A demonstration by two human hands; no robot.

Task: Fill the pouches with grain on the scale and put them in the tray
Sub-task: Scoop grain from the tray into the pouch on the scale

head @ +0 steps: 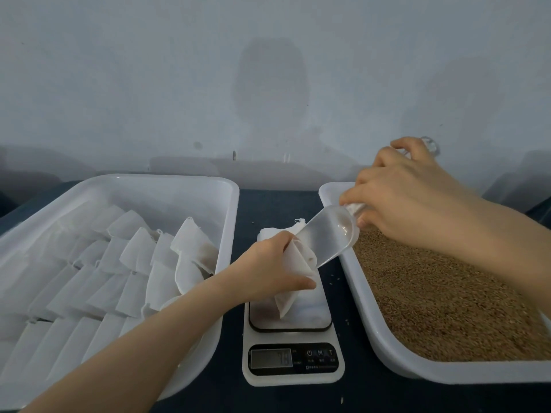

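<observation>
My left hand point(272, 263) grips a white fabric pouch point(293, 290) by its open mouth, and the pouch's lower end rests on the platform of the white kitchen scale point(290, 365). My right hand point(399, 198) holds the handle of a clear plastic scoop point(326, 236), tilted down with its lip at the pouch's mouth. The scoop looks almost empty. Brown grain point(441, 299) fills the white tray point(384, 341) on the right. A white tray point(167, 186) on the left holds several filled pouches point(125, 272) in rows.
More empty white pouches point(275, 232) lie stacked behind the scale. The trays and scale stand on a dark blue tabletop point(277, 204) against a pale wall. A few stray grains point(335, 278) lie on the table between the scale and the grain tray.
</observation>
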